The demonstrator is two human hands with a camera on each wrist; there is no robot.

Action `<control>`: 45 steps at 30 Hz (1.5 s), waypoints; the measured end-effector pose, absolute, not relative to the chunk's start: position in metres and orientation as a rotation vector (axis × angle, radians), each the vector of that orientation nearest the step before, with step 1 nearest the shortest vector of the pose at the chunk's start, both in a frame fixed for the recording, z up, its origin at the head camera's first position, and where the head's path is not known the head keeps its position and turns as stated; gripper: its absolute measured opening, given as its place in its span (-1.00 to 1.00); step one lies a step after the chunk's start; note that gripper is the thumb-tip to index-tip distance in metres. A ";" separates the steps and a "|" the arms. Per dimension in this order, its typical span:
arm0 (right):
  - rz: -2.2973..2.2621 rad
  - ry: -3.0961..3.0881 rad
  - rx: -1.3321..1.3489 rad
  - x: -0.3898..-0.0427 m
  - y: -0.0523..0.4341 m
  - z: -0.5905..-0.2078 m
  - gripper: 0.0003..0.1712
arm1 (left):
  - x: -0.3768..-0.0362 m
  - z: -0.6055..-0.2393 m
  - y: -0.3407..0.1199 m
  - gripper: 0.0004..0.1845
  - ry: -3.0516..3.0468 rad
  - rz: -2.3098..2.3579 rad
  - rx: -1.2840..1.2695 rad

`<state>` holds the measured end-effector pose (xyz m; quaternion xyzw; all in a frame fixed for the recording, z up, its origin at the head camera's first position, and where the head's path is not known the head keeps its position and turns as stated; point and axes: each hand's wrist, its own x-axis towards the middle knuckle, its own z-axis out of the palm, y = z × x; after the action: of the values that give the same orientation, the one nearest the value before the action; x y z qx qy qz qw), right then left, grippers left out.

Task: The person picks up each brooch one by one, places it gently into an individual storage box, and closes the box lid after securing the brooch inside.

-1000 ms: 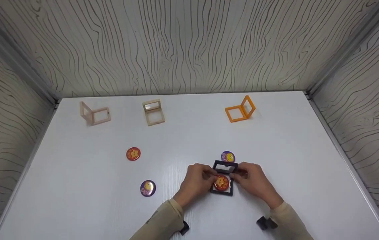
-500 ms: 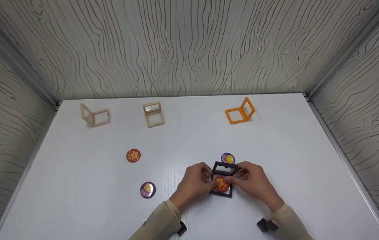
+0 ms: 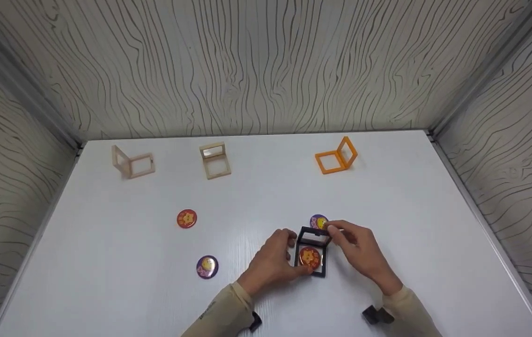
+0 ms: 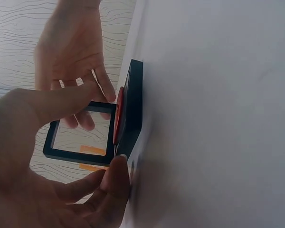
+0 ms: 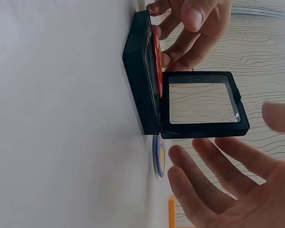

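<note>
Frames stood along the far edge of your white table (image 3: pixel 387 210): at the far left a pale wooden frame (image 3: pixel 132 162) hinged open, near the middle a second pale frame (image 3: pixel 215 161) also open, and toward the right an orange frame (image 3: pixel 336 156) with its lid tilted up. Nearer you, left of centre, a red badge (image 3: pixel 187 218) with a yellow star lay flat, and a purple badge (image 3: pixel 207 266) lay closer to you, just below it. Your left hand (image 3: pixel 273 261) held the left side of the black frame (image 3: pixel 312 255), thumb and fingers curled against its base so that it stayed flat on the table; the left wrist view showed your fingertips (image 4: pixel 118 176) pressed at the base's corner. Inside that base sat a red star badge (image 3: pixel 310 257), and the frame's clear lid (image 5: pixel 202 103) stood upright from the far hinge. Your right hand (image 3: pixel 357 250) hovered just to the right of the lid with fingers loosely spread and gripping nothing; in the right wrist view those fingers (image 5: pixel 213 178) were apart from the lid. Another purple badge (image 3: pixel 318 222) lay on the table just behind the black frame's hinge.
</note>
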<state>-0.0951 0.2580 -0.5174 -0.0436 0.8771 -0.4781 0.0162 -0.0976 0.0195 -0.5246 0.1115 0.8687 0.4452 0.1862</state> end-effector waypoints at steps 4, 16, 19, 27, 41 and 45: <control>-1.542 2.718 -0.107 -0.095 0.258 -0.517 -0.70 | -0.095 -0.525 0.020 -0.08 2.511 1.180 0.376; -1.468 2.727 -0.178 -0.097 0.259 -0.515 -0.75 | -0.094 -0.531 0.022 -0.20 2.566 1.151 0.431; -1.461 2.715 -0.193 -0.097 0.261 -0.515 -0.74 | -0.095 -0.531 0.023 -0.23 2.572 1.149 0.420; -1.477 2.629 -0.270 -0.098 0.266 -0.516 -0.71 | -0.095 -0.530 0.023 -0.22 2.557 1.156 0.402; -1.461 2.545 -0.397 -0.100 0.272 -0.514 -0.75 | -0.095 -0.531 0.019 -0.22 2.572 1.160 0.471; -1.441 2.510 -0.434 -0.101 0.275 -0.514 -0.75 | -0.095 -0.533 0.019 -0.23 2.561 1.175 0.460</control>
<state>-0.1008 0.2747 -0.5139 -0.1473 0.8527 -0.4896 0.1071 -0.0951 0.0186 -0.5332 0.1594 0.8878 0.4074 0.1429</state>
